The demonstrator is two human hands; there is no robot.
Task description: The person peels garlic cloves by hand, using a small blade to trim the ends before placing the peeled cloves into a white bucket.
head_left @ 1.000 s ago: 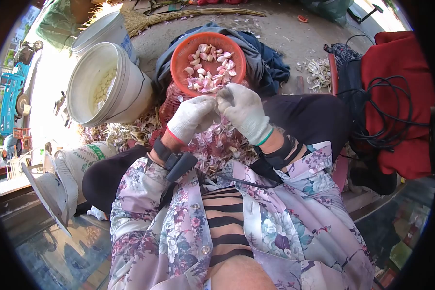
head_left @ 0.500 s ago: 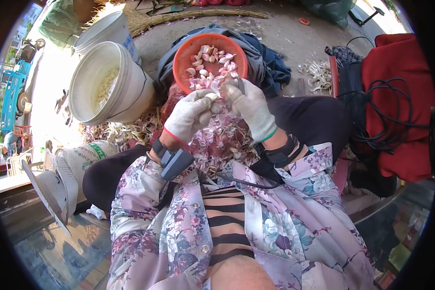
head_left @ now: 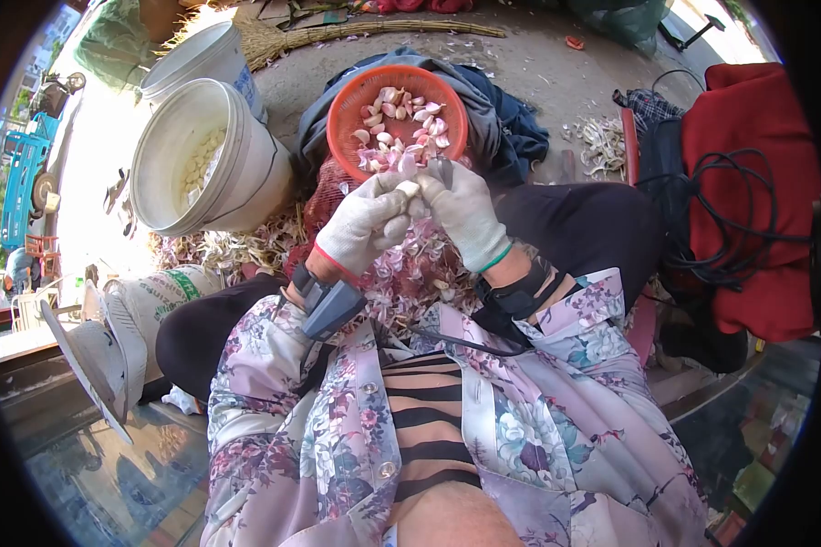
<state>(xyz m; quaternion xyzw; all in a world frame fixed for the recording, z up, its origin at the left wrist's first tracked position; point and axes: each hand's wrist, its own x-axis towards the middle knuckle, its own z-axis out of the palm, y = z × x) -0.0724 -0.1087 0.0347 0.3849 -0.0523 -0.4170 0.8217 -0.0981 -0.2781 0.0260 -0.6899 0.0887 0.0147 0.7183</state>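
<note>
My left hand [head_left: 367, 221], in a white glove with a red cuff, pinches a pale garlic clove [head_left: 409, 189] between its fingertips. Against it, my right hand [head_left: 470, 214], gloved with a green cuff, is closed on a small dark tool [head_left: 445, 170], perhaps a blade; its shape is partly hidden. Just beyond both hands, an orange basket [head_left: 336, 118] holds pink and white garlic cloves [head_left: 389, 108]. Loose pink garlic skins [head_left: 406, 273] lie in a heap beneath my hands.
A white bucket [head_left: 251, 173] with peeled cloves inside stands at the left, a second bucket [head_left: 201, 55] behind it. Dark cloth [head_left: 511, 118] lies around the basket. At the right are a red cloth [head_left: 748, 128] and a black cable [head_left: 702, 210]. A straw broom [head_left: 337, 35] lies behind.
My right hand has turned and moved slightly down and left, closer to my left hand. The clove between the fingers shows more clearly.
</note>
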